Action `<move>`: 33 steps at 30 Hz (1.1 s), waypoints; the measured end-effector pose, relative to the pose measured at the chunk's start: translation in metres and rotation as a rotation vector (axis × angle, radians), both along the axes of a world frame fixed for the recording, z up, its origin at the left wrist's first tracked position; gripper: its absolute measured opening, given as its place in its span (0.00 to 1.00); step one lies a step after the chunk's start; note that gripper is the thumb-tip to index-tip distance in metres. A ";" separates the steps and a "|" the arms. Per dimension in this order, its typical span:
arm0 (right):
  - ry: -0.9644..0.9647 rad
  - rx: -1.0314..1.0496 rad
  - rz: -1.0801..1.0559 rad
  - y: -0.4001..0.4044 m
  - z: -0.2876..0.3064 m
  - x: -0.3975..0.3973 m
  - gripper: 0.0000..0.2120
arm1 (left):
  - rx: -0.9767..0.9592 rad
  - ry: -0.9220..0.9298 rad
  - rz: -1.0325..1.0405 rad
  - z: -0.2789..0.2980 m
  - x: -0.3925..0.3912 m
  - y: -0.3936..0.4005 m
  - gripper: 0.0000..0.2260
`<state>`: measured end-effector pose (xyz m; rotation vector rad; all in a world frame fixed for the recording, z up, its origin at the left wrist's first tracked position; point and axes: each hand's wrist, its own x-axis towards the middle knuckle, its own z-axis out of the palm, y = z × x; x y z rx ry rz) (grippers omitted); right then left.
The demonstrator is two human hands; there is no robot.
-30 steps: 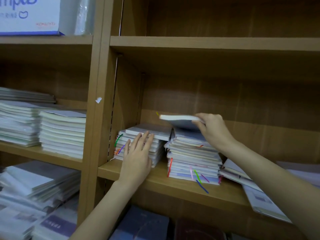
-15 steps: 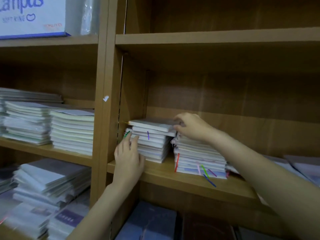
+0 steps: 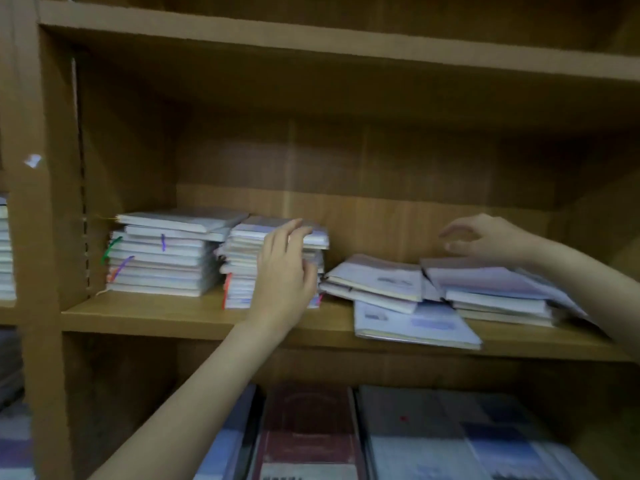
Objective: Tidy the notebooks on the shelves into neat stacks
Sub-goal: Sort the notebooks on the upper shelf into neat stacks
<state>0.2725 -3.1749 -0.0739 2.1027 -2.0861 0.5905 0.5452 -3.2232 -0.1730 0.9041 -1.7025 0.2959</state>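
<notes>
Two stacks of small notebooks with coloured ribbon markers stand on the wooden shelf [image 3: 166, 318]: a left stack [image 3: 162, 254] against the shelf wall and a second stack [image 3: 242, 265] beside it. My left hand [image 3: 287, 271] lies flat against the front right of the second stack, fingers straight and reaching its top. To the right lies a loose, slanted heap of larger notebooks [image 3: 415, 299]. My right hand [image 3: 488, 239] hovers just above the right part of that heap [image 3: 491, 285], fingers loosely spread and holding nothing.
An upright wooden divider [image 3: 38, 202] closes the shelf on the left, with more notebook stacks [image 3: 5, 251] beyond it. The shelf board above [image 3: 311, 39] hangs low over the stacks. Flat books [image 3: 308, 434] lie on the shelf below.
The view swung right. My left hand moved from the left stack to the second stack. My right hand let go of the notebook laid on the left stack and reached right over the loose heap.
</notes>
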 end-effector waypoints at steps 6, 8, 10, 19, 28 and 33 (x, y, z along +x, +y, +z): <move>-0.154 0.034 -0.181 0.040 -0.011 -0.101 0.15 | 0.060 -0.194 -0.207 0.018 -0.100 -0.001 0.18; -0.156 0.063 -0.218 0.045 -0.020 -0.130 0.15 | 0.089 -0.310 -0.227 0.020 -0.127 -0.004 0.18; -0.132 0.091 -0.275 0.047 -0.029 -0.154 0.18 | 0.149 -0.419 -0.247 0.024 -0.149 -0.007 0.19; -0.223 0.079 -0.260 0.042 -0.066 -0.204 0.36 | 0.395 -0.692 -0.323 0.024 -0.196 -0.019 0.17; 0.096 -0.168 -0.248 0.030 -0.054 -0.186 0.27 | 0.432 -0.608 -0.350 0.022 -0.203 -0.021 0.18; -0.127 0.122 -0.278 0.013 -0.050 -0.178 0.33 | 0.451 -0.596 -0.343 0.021 -0.205 -0.020 0.18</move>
